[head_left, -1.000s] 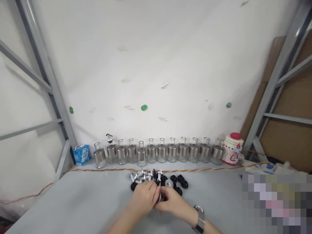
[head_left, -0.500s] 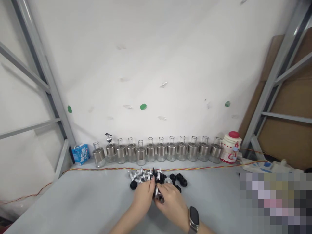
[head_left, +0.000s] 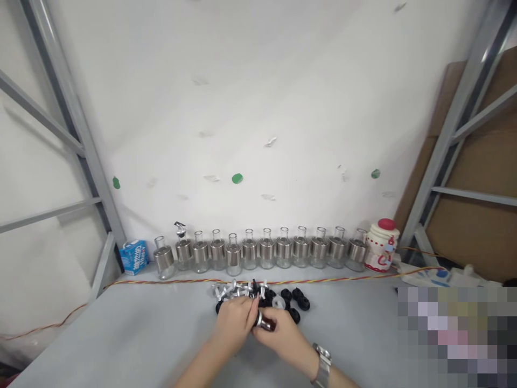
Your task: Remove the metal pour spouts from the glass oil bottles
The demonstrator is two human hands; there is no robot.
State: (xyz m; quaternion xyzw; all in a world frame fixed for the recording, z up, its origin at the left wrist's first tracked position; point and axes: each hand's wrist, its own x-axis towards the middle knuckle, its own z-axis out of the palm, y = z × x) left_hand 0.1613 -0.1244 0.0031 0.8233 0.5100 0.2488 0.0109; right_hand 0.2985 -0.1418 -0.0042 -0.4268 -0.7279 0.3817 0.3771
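Observation:
Both hands meet low in the middle of the view around a silver-and-black bottle pourer (head_left: 264,324). My left hand (head_left: 236,321) is closed on its black end, which the fingers mostly cover. Fingers of my right hand (head_left: 285,335) wrap the shiny metal end from the other side. Just beyond the hands lies a pile of silver pourer parts (head_left: 232,288), with black stoppers (head_left: 298,294) to its right and a pale, translucent ring (head_left: 278,303) among them.
Along the wall stands a row of glass bottles with steel sleeves (head_left: 267,250); one bottle (head_left: 184,253) carries a pourer. A blue carton (head_left: 134,257) is at the left end, a white-and-red jar (head_left: 382,245) at the right. A twisted wire (head_left: 327,278) crosses the grey table (head_left: 133,334).
My right hand and wrist have rolled, so the watch now shows its band side. The pourer has turned with more of its metal end visible. Both hands keep hold.

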